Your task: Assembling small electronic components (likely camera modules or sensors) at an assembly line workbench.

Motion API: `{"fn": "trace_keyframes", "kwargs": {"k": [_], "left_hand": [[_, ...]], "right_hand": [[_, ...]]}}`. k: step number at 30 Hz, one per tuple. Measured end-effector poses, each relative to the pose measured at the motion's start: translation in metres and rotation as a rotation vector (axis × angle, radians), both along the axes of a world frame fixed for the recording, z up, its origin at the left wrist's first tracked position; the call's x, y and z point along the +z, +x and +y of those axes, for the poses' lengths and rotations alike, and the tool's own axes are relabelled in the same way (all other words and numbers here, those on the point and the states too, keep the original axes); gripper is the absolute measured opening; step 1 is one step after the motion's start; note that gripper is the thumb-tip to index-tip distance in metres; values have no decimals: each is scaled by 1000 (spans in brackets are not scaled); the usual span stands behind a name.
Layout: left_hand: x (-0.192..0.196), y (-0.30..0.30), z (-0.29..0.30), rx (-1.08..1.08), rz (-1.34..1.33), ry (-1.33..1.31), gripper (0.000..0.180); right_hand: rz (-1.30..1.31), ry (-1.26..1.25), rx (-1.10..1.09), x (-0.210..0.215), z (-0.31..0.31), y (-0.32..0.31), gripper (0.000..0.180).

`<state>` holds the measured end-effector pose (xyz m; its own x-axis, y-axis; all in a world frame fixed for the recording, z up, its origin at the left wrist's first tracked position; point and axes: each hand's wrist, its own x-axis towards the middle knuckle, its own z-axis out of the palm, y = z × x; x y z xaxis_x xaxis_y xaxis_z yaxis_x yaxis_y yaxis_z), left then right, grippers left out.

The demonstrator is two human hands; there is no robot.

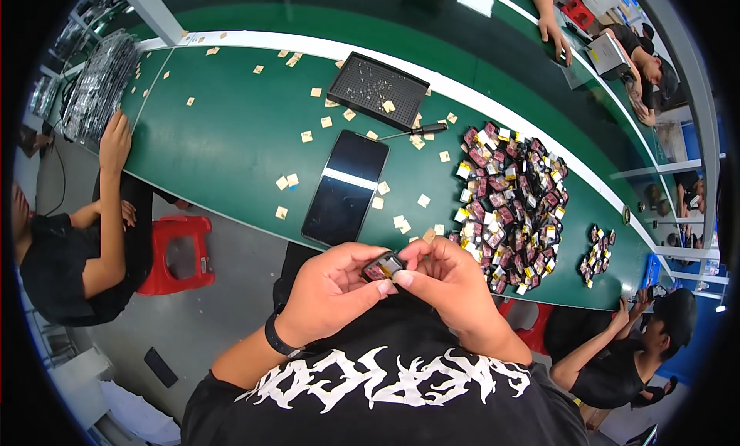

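In front of my chest, above the table's near edge, both hands hold one small black-cased electronic module (379,269) with pink, yellow and silvery parts. My left hand (330,286) grips its left side between thumb and fingers. The thumb of my right hand (453,280) presses on its right end, with the fingers curled behind. A small beige square (428,235) shows at the right fingertips; whether it is held, I cannot tell. Just beyond my left hand lies a black tablet-like slab (344,190) with a glossy face.
A big heap of similar modules (512,207) covers the table (223,145) to the right, with a smaller cluster (597,255) beyond. A black tray (378,90) and a screwdriver (420,129) lie ahead among scattered beige squares. Co-workers sit on both sides; a red stool (179,253) stands left.
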<state>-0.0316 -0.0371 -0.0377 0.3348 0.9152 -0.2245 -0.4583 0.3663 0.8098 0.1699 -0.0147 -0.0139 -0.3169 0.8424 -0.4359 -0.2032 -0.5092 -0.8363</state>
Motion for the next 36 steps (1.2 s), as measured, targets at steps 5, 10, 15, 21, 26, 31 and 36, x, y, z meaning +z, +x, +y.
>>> {"fn": "trace_keyframes", "kwargs": {"k": [5, 10, 15, 21, 26, 31, 36], "left_hand": [[1, -40, 30, 194, 303, 73, 30], [-12, -134, 67, 421, 620, 220, 26], [-27, -226, 106, 464, 898, 106, 33], [-32, -276, 149, 259, 1187, 100, 36], [2, -233, 151, 301, 2021, 568, 55], [45, -101, 119, -135, 1679, 1323, 60], [29, -58, 102, -901, 606, 1007, 40]], "right_hand": [[-267, 110, -65, -1, 7, 23, 25], [-921, 410, -271, 1, -3, 52, 19], [-1208, 374, -364, 7, -16, 45, 17], [-1279, 326, -713, -9, -67, 53, 8], [-819, 405, -725, 11, -96, 13, 21], [-507, 797, -217, 4, -60, -34, 43], [-315, 870, -146, -11, -19, -80, 48]]}}
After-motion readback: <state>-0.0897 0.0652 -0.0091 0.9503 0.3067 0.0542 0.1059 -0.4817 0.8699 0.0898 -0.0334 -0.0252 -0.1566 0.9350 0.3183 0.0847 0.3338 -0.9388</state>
